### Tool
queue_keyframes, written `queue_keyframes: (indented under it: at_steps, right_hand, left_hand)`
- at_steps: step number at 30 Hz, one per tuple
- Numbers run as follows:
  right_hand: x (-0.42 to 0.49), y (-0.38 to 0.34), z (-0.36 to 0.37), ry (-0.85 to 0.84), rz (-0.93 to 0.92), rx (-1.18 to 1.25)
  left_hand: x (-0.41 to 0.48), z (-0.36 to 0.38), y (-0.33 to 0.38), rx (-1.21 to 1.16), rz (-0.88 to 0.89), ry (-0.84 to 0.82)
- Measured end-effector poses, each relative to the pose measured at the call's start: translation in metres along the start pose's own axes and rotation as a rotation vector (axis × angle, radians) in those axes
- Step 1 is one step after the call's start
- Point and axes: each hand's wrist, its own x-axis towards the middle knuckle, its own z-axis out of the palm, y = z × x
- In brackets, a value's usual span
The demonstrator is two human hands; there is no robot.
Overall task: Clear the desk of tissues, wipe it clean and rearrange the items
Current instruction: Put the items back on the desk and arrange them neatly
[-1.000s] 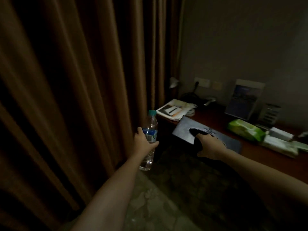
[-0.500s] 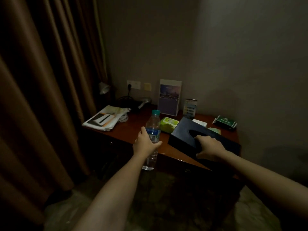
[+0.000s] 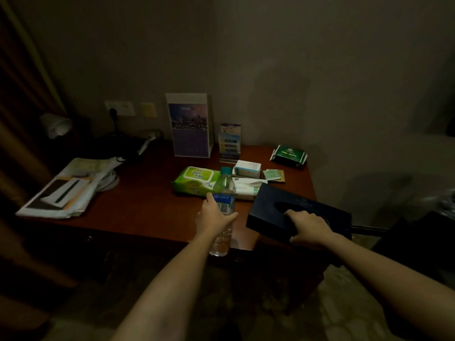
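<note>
**Desk:** What are the hands on?

**Operator:** On my feed, the left hand (image 3: pixel 214 217) is wrapped around a clear water bottle (image 3: pixel 222 193), fingers and thumb closed on its labelled middle. The bottle is upright with its teal cap on. Its base hangs just past the front edge of the desk (image 3: pixel 147 200), so I read it as off the wood.

**Desk:** And the right?

**Operator:** The right hand (image 3: pixel 307 223) grips a dark blue tissue box (image 3: pixel 295 207). One finger hooks into the oval slot on top, and the rest curl over the near side. The box is tilted over the desk's right front corner. I can't tell whether any part of it touches the wood.

**Desk:** What is lying on the desk?

**Operator:** Just behind the bottle I see a green wet wipes pack (image 3: pixel 194 179) lying flat, with a white tissue pack (image 3: pixel 246 188) touching its right end. Behind those sit a small white box (image 3: pixel 247 167) and some green sachets (image 3: pixel 273 174). A dark green packet (image 3: pixel 289 153) lies near the back right corner. Against the wall stand a tall brochure holder (image 3: pixel 189 124) and a smaller card stand (image 3: pixel 230 141) beside it. A stack of papers (image 3: pixel 64 190) overhangs the left end. The light is dim, so I can't read the labels.
</note>
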Motion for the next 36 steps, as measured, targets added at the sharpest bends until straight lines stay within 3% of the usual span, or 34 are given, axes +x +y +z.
queue_keyframes:
  at_steps: [15, 28, 36]
  right_hand:
    - [0.101, 0.039, 0.051, -0.191, -0.006, -0.087]
    - [0.120, 0.047, 0.081, -0.242, -0.152, -0.057]
    - [0.127, 0.029, 0.037, -0.169, -0.214, -0.017]
  left_hand:
    - [0.098, 0.068, -0.019, -0.047, -0.033, -0.152]
    - [0.087, 0.060, -0.022, 0.027, -0.122, -0.061]
    - [0.076, 0.042, -0.007, 0.025, -0.110, 0.020]
